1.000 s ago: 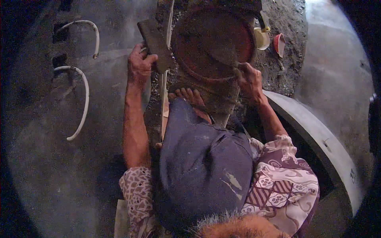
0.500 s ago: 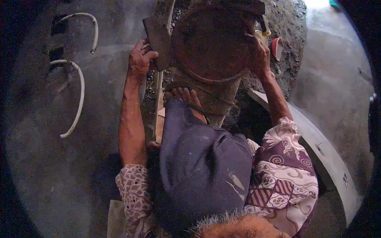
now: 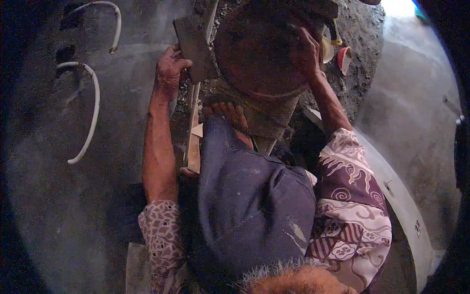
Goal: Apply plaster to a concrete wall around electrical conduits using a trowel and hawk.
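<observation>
My left hand (image 3: 170,69) is closed on the near left edge of a flat dark board (image 3: 191,49), its thumb on top. Just right of the board lies a wide round reddish-brown disc (image 3: 262,59), its surface mostly in shadow. Over the disc's right side is my right hand (image 3: 309,54), with the fingers pointing away from me and inward. Their tips fade into the dark, so I cannot see whether they hold anything. Beside that hand lie a small cream dish (image 3: 327,50) and a red-rimmed cup-like piece (image 3: 344,60).
A yellowish handle (image 3: 336,34) sticks out near the dish. My bare foot (image 3: 227,111) rests just below the disc, beside a narrow wooden strip (image 3: 194,147). Two curved white pipes (image 3: 93,105) rise at the left. A curved pale slab (image 3: 396,186) stands at the right.
My right hand has shifted inward over the disc, leaving more of the cream dish in sight. My left hand stays on the board. The whole view has shifted slightly.
</observation>
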The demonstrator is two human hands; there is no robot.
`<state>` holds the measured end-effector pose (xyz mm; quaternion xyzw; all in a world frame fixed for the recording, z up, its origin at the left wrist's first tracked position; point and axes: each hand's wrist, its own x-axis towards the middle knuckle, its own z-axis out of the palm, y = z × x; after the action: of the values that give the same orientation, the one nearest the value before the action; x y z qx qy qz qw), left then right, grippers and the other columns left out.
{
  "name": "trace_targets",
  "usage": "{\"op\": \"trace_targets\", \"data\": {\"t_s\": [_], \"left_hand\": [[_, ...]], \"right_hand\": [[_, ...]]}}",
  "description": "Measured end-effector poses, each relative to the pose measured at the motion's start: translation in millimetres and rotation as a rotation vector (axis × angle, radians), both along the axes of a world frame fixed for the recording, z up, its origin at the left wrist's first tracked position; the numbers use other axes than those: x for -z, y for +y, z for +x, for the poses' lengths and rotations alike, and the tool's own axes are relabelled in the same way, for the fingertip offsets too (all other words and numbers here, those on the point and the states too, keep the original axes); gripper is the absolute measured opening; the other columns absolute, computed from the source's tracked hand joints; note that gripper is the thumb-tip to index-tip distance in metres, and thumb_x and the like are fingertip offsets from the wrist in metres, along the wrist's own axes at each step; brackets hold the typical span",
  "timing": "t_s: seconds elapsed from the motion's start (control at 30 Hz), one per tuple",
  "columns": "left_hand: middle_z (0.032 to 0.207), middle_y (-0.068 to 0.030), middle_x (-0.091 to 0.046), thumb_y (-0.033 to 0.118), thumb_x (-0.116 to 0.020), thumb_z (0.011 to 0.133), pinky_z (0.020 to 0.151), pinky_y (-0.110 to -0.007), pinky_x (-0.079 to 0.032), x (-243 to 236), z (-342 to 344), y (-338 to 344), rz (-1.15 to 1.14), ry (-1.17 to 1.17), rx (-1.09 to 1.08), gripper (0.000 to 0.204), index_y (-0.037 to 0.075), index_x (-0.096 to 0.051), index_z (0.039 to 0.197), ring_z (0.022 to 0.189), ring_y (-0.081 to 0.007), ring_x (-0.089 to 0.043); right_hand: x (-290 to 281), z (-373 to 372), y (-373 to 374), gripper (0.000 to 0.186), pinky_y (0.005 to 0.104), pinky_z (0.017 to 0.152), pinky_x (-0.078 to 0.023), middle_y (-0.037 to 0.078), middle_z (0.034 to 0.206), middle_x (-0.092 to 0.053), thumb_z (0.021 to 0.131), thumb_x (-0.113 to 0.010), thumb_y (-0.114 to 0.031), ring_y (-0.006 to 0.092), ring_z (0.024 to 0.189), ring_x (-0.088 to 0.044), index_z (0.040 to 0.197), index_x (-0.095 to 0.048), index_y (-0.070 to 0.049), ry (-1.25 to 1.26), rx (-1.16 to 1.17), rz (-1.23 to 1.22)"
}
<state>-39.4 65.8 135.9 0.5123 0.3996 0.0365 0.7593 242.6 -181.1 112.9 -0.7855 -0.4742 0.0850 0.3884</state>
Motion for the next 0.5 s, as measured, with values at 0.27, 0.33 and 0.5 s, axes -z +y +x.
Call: {"op": "trace_targets", "data": {"t_s": [0.27, 0.33, 0.5], "left_hand": [[0.104, -0.0095, -0.063, 0.011, -0.061, 0.077, 0.084, -0.032, -0.049, -1, 7, 6, 0.106, -0.041, 0.079, 0.046, -0.001, -0.050, 0.120, 0.093, -0.0195, -0.060], [0.104, -0.0103, -0.064, 0.011, -0.061, 0.076, 0.084, -0.032, -0.048, 4, 5, 8, 0.144, -0.035, 0.060, 0.044, -0.001, -0.050, 0.118, 0.093, -0.0200, -0.060], [0.105, -0.0127, -0.064, 0.010, -0.062, 0.075, 0.085, -0.033, -0.047, 2, 30, 13, 0.241, -0.049, 0.063, 0.042, -0.003, -0.051, 0.114, 0.094, -0.0206, -0.060]], "right_hand": [[-30, -13, -25, 0.036, 0.0332, 0.080, -0.052, 0.011, 0.108, -0.065, 0.080, -0.063, -0.011, 0.0229, 0.094, -0.065, 0.116, -0.060, -0.007, -0.069, 0.062, -0.221], [-51, -22, -34, 0.034, 0.0343, 0.076, -0.052, 0.012, 0.099, -0.067, 0.081, -0.061, -0.014, 0.0240, 0.090, -0.067, 0.114, -0.060, -0.009, 0.019, 0.157, -0.419], [-14, -28, -66, 0.029, 0.0332, 0.071, -0.053, 0.014, 0.088, -0.068, 0.082, -0.061, -0.015, 0.0256, 0.079, -0.068, 0.110, -0.062, -0.007, 0.290, 0.159, -0.248]]}}
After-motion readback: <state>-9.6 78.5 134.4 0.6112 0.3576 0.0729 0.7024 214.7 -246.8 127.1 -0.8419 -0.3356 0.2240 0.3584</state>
